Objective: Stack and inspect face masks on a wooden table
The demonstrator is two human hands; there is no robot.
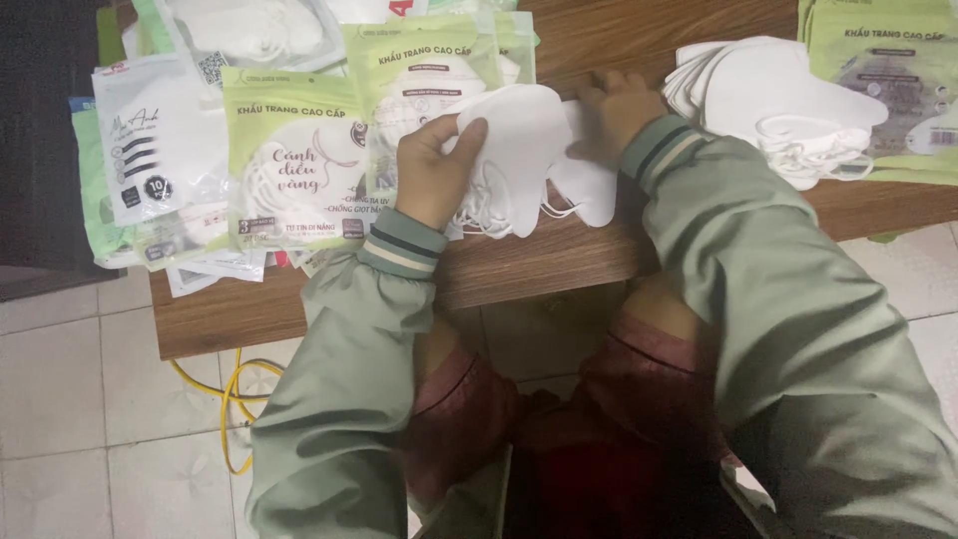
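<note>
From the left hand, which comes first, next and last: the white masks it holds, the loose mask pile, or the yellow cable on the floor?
Measured from the left hand:
1. White masks, held in that hand, mid-table.
2. Yellow cable, down on the floor tiles, lower left.
3. Loose mask pile, far along the table's right side.

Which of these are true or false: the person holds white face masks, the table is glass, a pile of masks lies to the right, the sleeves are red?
1. The left hand holds white face masks. True.
2. The table is glass. False: it is brown wood.
3. A pile of white masks lies to the right. True.
4. The sleeves are red. False: they are pale green with striped cuffs.
5. The right hand rests on the masks. True.
</note>
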